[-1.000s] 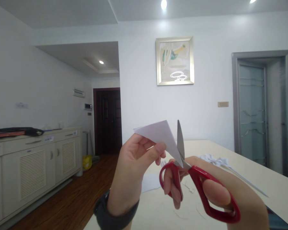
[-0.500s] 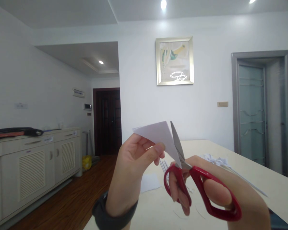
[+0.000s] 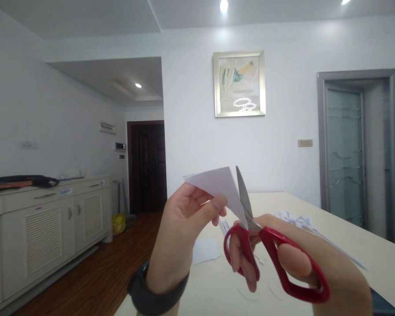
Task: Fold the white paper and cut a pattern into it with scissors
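Observation:
My left hand (image 3: pixel 197 208) pinches a folded piece of white paper (image 3: pixel 219 182) between thumb and fingers, up above the table. Red-handled scissors (image 3: pixel 292 259) are in my right hand (image 3: pixel 266 245), with the thumb through one loop and fingers through the other. The blades point upward and lie along the paper's right edge, close to its lower corner. One blade shows in front of the wall; the other is mostly hidden by the paper. Both handle loops are spread apart. A dark band (image 3: pixel 158 289) circles my left wrist.
On the pale table (image 3: pixel 224 289) lie a flat white paper piece (image 3: pixel 206 251), a heap of crumpled paper (image 3: pixel 294 219), small scraps and thin strips. A dark flat object (image 3: pixel 385 303) sits at the lower right edge. White cabinets (image 3: pixel 46 237) stand left, beyond the wooden floor.
The scissors' handles have shifted very slightly left and the fingers in the loop a little upward. The paper stays almost in the same place in my left hand.

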The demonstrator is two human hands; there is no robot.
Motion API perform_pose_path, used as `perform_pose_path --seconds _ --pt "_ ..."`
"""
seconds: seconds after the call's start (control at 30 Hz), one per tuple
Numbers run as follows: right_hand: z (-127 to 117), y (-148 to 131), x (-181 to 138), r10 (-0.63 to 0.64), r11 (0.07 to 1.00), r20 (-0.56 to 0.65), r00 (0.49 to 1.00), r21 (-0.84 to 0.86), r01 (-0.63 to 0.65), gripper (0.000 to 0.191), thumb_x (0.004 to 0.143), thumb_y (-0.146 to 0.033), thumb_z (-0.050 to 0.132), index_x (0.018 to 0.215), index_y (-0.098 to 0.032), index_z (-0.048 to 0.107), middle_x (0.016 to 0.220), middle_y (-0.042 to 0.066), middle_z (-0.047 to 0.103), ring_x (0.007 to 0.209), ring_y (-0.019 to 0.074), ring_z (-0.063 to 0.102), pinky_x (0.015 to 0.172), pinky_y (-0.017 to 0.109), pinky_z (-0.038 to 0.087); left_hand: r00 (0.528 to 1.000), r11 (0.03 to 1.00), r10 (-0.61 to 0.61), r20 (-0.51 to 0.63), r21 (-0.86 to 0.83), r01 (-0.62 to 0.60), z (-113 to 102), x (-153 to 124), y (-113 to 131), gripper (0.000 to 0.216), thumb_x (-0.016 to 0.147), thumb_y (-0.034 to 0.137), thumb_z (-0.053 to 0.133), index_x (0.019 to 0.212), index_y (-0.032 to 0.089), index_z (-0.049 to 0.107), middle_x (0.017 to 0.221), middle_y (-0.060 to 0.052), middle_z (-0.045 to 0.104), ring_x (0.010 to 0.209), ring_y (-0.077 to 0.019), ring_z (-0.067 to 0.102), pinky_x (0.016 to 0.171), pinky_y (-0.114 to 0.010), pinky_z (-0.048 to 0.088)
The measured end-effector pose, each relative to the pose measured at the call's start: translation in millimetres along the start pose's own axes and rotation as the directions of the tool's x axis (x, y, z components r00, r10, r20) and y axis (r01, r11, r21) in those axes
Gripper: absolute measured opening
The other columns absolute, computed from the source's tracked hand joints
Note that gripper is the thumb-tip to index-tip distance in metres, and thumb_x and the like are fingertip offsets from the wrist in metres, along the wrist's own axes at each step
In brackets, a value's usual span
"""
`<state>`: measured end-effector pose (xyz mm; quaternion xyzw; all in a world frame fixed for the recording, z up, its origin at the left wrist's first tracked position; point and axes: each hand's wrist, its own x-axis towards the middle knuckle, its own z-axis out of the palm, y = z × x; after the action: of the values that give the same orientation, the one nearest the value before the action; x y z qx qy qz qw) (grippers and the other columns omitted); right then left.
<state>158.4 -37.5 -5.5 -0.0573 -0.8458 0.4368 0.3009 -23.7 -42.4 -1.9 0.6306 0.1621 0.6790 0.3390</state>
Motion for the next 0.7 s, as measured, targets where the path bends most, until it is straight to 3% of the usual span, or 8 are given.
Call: perform_pose_path --seconds 0.1,0.17,0.27,0.33,0.57,0.7 --pt "0 0 0 0.029 0.999 0.001 1.000 0.031 -0.029 0.052 0.081 -0.064 0.051 0.078 -0.013 0.055 0.066 0.005 0.053 0.060 0.0188 0.054 0.057 0.030 0.042 1.000 1.000 0.006 -0.009 -0.006 -0.006 1 0 0 0.012 0.075 0.018 0.073 0.086 0.018 0.068 0.070 0.002 0.064 0.057 -0.0062 0.053 0.049 -0.016 0.043" --pt "1 -1 -1 0.074 0.996 -0.007 0.997 0.054 -0.074 0.038 0.080 -0.051 0.056 0.077 -0.013 0.055 0.064 0.004 0.052 0.060 0.0191 0.054 0.057 0.030 0.040 1.000 1.000 0.006 -0.007 0.003 -0.006 0 0 0 0.012 0.075 0.018 0.073 0.086 0.019 0.068 0.071 0.002 0.064 0.058 -0.0064 0.054 0.050 -0.016 0.043" --pt "3 -3 0 0.158 0.982 -0.029 0.987 0.104 -0.154 0.016 0.069 -0.027 0.055 0.074 -0.013 0.056 0.061 0.003 0.050 0.059 0.0185 0.053 0.056 0.029 0.038 1.000 1.000 -0.001 -0.003 0.028 0.001 -2 1 -1 0.012 0.076 0.019 0.072 0.087 0.019 0.068 0.073 0.002 0.065 0.059 -0.0062 0.055 0.051 -0.015 0.044" --pt "5 -5 2 0.171 0.978 -0.034 0.985 0.130 -0.166 0.014 0.062 -0.021 0.051 0.071 -0.013 0.056 0.060 0.002 0.049 0.057 0.0177 0.051 0.056 0.029 0.037 1.000 0.999 -0.005 -0.004 0.037 0.005 -3 1 -1 0.012 0.076 0.019 0.072 0.087 0.019 0.068 0.073 0.002 0.065 0.060 -0.0061 0.055 0.051 -0.015 0.044" --pt "5 -5 3 0.163 0.978 -0.037 0.986 0.142 -0.156 0.014 0.061 -0.021 0.050 0.070 -0.012 0.055 0.057 0.002 0.048 0.056 0.0176 0.050 0.058 0.030 0.036 1.000 0.999 0.003 -0.004 0.035 -0.003 -3 0 -2 0.011 0.077 0.019 0.071 0.088 0.020 0.067 0.073 0.002 0.065 0.061 -0.0060 0.055 0.052 -0.015 0.044" --pt "2 6 0 0.097 0.992 -0.006 0.995 0.086 -0.096 0.019 0.074 -0.029 0.053 0.081 -0.012 0.057 0.069 0.005 0.055 0.063 0.0185 0.053 0.065 0.032 0.040 1.000 1.000 0.015 0.004 0.008 -0.015 -1 1 -2 0.010 0.078 0.018 0.071 0.087 0.019 0.067 0.072 0.003 0.064 0.060 -0.0052 0.054 0.051 -0.014 0.043"
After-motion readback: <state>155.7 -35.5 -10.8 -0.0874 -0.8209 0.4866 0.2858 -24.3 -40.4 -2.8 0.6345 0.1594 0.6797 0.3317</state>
